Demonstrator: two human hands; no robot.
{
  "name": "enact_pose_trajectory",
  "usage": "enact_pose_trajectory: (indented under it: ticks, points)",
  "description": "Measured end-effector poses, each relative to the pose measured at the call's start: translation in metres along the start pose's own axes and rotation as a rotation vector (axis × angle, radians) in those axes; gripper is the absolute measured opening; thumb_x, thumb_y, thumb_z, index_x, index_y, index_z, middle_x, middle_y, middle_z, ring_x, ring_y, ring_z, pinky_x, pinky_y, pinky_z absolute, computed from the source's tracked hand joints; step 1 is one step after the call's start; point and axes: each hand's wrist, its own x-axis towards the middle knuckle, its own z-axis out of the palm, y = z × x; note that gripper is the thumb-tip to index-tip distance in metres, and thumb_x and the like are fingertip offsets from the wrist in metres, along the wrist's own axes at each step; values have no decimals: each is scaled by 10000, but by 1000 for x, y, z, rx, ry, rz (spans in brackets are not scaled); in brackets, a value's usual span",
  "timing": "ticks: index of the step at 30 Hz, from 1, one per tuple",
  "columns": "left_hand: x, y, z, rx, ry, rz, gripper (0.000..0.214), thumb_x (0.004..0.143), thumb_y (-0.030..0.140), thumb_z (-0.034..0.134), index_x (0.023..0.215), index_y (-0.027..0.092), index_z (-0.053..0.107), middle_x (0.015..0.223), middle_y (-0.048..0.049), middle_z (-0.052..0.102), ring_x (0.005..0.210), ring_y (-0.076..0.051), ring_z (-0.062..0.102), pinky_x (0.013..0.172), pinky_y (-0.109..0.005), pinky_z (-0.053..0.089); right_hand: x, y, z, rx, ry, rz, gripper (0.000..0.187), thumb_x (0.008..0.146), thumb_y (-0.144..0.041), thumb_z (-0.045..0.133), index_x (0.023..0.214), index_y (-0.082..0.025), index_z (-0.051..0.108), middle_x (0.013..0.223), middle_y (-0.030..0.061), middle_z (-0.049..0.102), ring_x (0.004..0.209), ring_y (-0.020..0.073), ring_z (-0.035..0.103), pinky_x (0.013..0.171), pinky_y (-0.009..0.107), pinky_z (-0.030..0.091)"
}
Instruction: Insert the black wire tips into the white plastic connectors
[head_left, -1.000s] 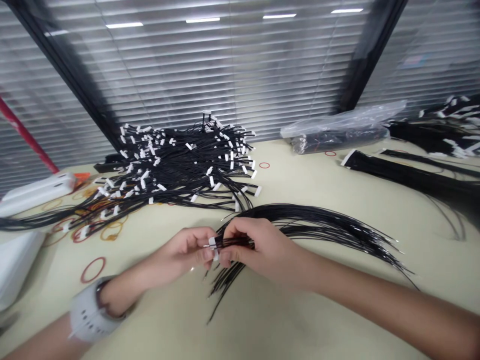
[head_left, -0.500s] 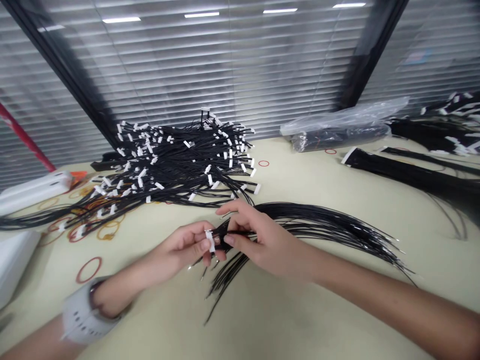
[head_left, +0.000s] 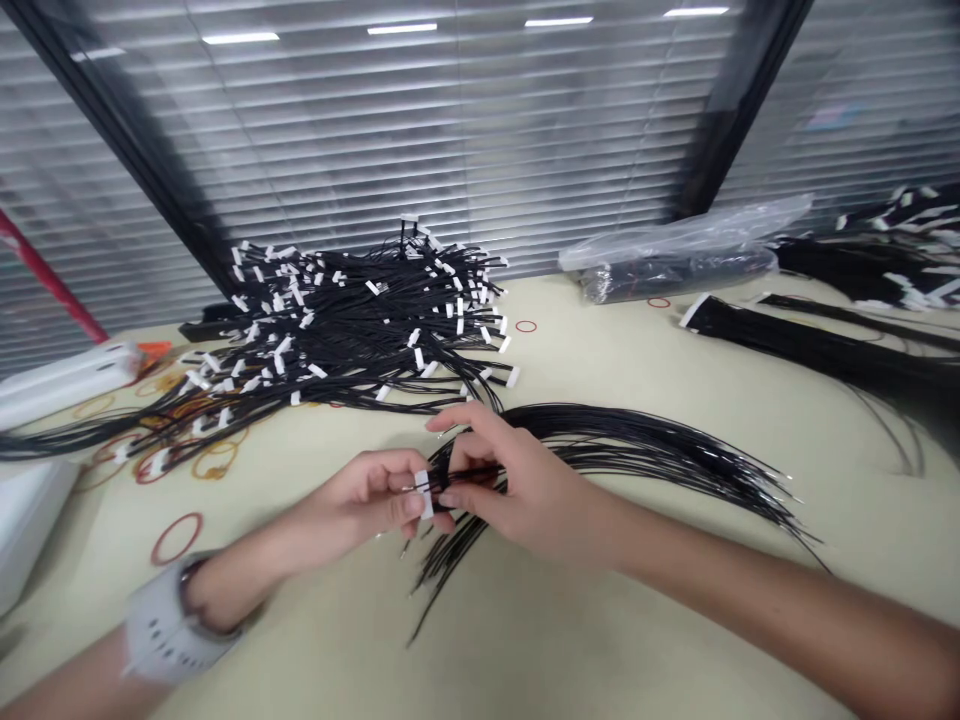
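Note:
Between the thumb and fingers of my left hand (head_left: 379,505) is a small white connector (head_left: 424,494), held upright. My right hand (head_left: 517,480) pinches black wires right beside it, thumb and fingers closed and the index finger raised. Wire ends meet the connector from the right; whether they sit inside it I cannot tell. A loose bundle of thin black wires (head_left: 675,450) with bare metallic tips lies under and behind my right hand, fanning out to the right. Shorter ends (head_left: 442,560) of the bundle poke out below my hands.
Behind my hands lies a large heap of black cables (head_left: 337,320) with white connectors. Clear plastic bags (head_left: 682,250) and more black cable bundles (head_left: 825,355) are at the right. Red rubber bands (head_left: 177,538) and white boxes (head_left: 30,520) are at the left. Window blinds stand behind.
The white connector has turned more upright in my left fingers, showing its broad side. My right fingers have shifted slightly left with the wires, closer against the connector.

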Motion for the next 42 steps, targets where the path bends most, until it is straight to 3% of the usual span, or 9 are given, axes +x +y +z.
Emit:
enact_pose_trajectory:
  ticks: [4,10,13,18,20,23,27,34,42]
  points:
    - [0,0,3,21,-9,14,206,816,339,572,788,135,559,773,-39,660,631,-92,524,558,-192,411,0,-1,4,9,-1,-16,325,821,-71,446,1092,-239,387,676,-60,536,647,84,558,624,227,412]
    - [2,0,0,-15,56,26,233,790,367,600,802,137,572,748,-37,661,590,-94,516,541,-202,392,1,-5,3,13,41,-18,18,844,-180,492,826,-183,497,708,-31,599,660,73,540,611,205,404]
    - [1,-1,-2,-70,129,44,227,783,361,611,779,138,572,723,-37,670,572,-95,518,540,-209,388,2,-7,-1,-58,77,-36,154,858,-231,494,743,-169,575,749,-22,608,691,68,527,648,206,402]
    - [1,1,-2,-106,153,24,195,792,327,610,813,138,571,768,-61,697,578,-99,527,565,-220,400,2,-6,-7,-116,345,-75,101,811,-232,572,787,-182,657,825,-7,598,782,78,547,705,207,414]
    - [1,1,-2,-102,145,6,189,789,320,615,805,138,569,775,-63,701,579,-98,527,572,-220,405,2,-7,-8,-88,388,-62,79,784,-229,606,803,-195,675,807,-15,614,750,75,555,666,197,416]
    - [2,0,-2,-101,151,19,174,798,314,607,820,145,579,781,-48,698,597,-93,531,580,-208,406,1,-11,-9,-10,300,-24,41,754,-226,636,756,-212,674,708,-48,631,656,58,545,589,175,397]
    - [2,-1,-2,-89,176,57,163,798,310,606,813,149,596,779,-33,684,621,-92,535,589,-198,408,1,-10,-9,-16,147,35,107,795,-205,581,736,-205,671,731,-49,650,679,50,544,620,168,389]
    - [1,1,-1,-130,208,15,207,791,350,610,833,149,593,797,-48,694,625,-98,538,602,-206,415,0,-7,-11,-190,147,147,200,834,-280,482,715,-187,613,642,-46,533,564,50,429,487,188,313]
    - [1,-1,-3,-135,187,29,191,803,340,597,843,153,601,806,-44,693,636,-99,530,608,-206,404,-2,-5,-10,-211,139,180,175,810,-274,481,695,-184,576,626,-39,524,571,66,429,503,203,325]
